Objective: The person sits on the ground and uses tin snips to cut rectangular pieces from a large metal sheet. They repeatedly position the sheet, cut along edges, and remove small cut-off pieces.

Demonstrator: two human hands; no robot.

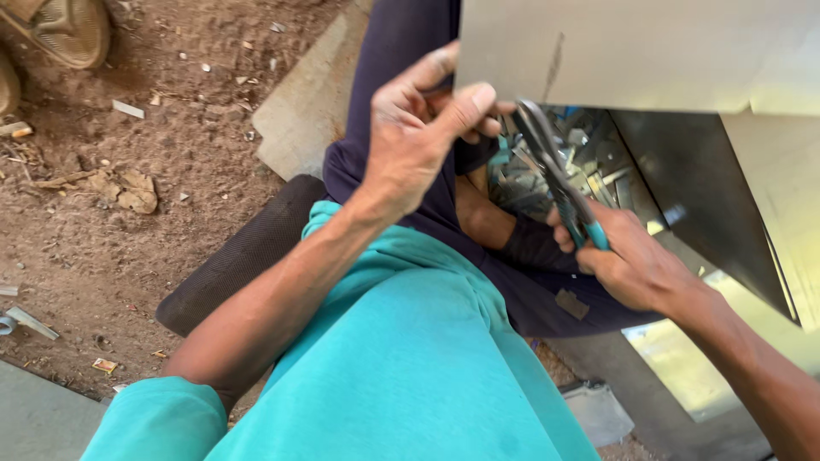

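1. The left hand (418, 128) pinches the lower left edge of a grey metal sheet (632, 51), thumb pressed onto its face, fingers curled behind.
2. The right hand (632, 265) is closed around the teal handles of tin snips (555, 175) – blades reaching up to the sheet's lower edge, just right of the left thumb.
3. Below both hands lie shiny metal offcuts (589, 158), perhaps in a heap – the view is cluttered.
4. Left of the hands: bare dirt ground (128, 213).

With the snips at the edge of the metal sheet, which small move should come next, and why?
Probably close the snips a little: the right hand holds their teal handles, the blades meet the lower edge of the metal sheet, and the left hand grips that edge beside them.
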